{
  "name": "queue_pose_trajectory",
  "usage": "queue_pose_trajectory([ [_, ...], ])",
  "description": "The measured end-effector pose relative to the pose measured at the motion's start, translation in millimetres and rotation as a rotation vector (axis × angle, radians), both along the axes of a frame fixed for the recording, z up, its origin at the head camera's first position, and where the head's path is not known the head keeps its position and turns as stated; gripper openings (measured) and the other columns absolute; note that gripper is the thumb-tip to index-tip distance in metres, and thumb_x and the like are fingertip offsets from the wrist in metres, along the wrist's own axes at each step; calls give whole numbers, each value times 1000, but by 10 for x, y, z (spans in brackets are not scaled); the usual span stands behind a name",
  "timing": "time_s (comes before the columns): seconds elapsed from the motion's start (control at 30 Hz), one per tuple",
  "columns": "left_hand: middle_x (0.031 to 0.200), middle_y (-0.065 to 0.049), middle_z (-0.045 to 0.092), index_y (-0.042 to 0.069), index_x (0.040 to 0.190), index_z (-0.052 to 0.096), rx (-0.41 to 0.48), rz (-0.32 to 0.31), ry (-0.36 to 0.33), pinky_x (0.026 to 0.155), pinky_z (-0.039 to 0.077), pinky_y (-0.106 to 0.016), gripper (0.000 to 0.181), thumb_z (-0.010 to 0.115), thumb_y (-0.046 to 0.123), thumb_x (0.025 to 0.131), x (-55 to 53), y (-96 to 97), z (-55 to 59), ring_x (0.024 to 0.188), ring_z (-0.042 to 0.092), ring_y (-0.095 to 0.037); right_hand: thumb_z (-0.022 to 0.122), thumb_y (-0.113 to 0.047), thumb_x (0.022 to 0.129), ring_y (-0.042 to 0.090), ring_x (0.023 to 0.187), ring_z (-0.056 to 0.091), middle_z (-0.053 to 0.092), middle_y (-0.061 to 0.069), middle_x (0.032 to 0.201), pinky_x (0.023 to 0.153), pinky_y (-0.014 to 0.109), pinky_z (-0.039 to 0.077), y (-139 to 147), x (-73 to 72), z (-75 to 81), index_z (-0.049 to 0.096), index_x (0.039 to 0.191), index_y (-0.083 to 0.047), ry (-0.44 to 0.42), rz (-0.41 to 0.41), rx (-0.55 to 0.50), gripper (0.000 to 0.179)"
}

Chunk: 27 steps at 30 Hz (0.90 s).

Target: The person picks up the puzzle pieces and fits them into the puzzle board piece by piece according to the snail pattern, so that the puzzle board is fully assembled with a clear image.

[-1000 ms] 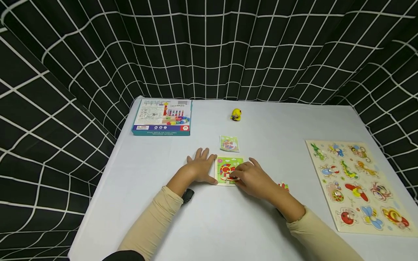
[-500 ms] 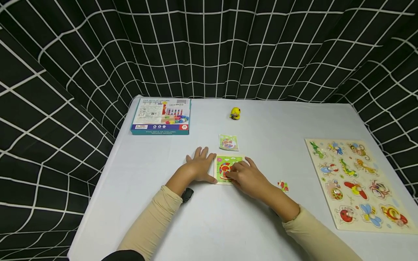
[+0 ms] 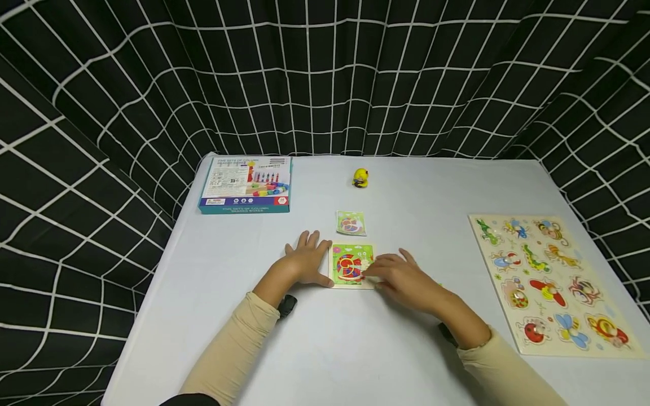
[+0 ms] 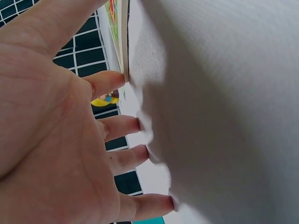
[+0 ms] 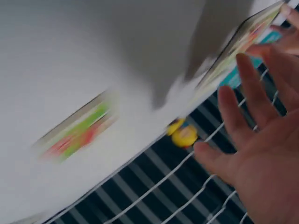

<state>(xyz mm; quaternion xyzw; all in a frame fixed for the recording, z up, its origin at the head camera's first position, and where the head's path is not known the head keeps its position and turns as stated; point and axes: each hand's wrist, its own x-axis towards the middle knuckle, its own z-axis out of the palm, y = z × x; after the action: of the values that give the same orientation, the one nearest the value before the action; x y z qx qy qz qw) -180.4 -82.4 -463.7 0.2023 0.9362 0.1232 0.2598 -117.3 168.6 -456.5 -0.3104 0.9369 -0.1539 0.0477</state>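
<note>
A small jigsaw puzzle board [image 3: 350,268] with a red snail-like picture on green lies flat in front of me. My left hand [image 3: 304,265] spreads its fingers on the table, thumb and index fingertip at the board's left edge. In the left wrist view, the index fingertip [image 4: 114,80] meets the board's pale side [image 4: 125,51]. My right hand [image 3: 406,279] is at the board's right edge, fingertips overlapping it. Its fingers look loosely extended in the right wrist view, holding nothing visible. A loose puzzle piece [image 5: 81,130], green and red, lies blurred on the table there; the right hand mostly hides it from the head view.
Behind the board lies a small picture card [image 3: 351,223], with a yellow toy figure [image 3: 360,178] farther back. A flat bead-set box [image 3: 246,185] sits at the back left. To the right is a large wooden insect puzzle [image 3: 556,285]. Dark gridded cloth [image 3: 320,79] surrounds the table.
The right hand worked over the board's lower middle, then drew back rightward, uncovering more of the snail picture. The left hand stayed at the board's left edge. The view shifted slightly.
</note>
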Motion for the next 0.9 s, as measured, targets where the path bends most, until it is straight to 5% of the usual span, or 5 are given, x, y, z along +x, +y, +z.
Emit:
queue_pose_trajectory([
  [0.2, 162, -17, 9, 16, 153, 29, 11, -4, -8, 106, 15, -74, 100, 80, 51, 74, 3, 2, -2, 148, 0, -39, 80, -12, 78, 34, 115, 55, 68, 8, 112, 102, 72, 22, 485, 152, 30, 72, 112, -13, 42, -204, 41, 34],
  [0.37, 162, -17, 9, 17, 153, 29, 4, 3, -10, 107, 14, -74, 100, 80, 51, 74, 0, -12, 11, 148, 0, -40, 84, -15, 74, 40, 115, 54, 66, 11, 115, 99, 75, 22, 769, 286, 61, 71, 112, -16, -15, -274, 104, 40],
  [0.63, 162, -18, 10, 16, 153, 29, 8, 3, -7, 106, 14, -74, 100, 80, 50, 74, 2, -36, 47, 148, 1, -40, 79, 2, 72, 36, 102, 61, 69, 4, 101, 95, 73, 28, 899, 299, -13, 73, 108, -16, -5, -267, 96, 42],
  [0.9, 162, -18, 9, 16, 153, 29, 24, 1, -8, 106, 14, -74, 100, 81, 50, 74, -4, -41, 18, 148, 0, -41, 82, 2, 69, 33, 105, 61, 70, 1, 101, 96, 72, 29, 895, 286, -12, 71, 105, -16, 18, -243, 87, 42],
])
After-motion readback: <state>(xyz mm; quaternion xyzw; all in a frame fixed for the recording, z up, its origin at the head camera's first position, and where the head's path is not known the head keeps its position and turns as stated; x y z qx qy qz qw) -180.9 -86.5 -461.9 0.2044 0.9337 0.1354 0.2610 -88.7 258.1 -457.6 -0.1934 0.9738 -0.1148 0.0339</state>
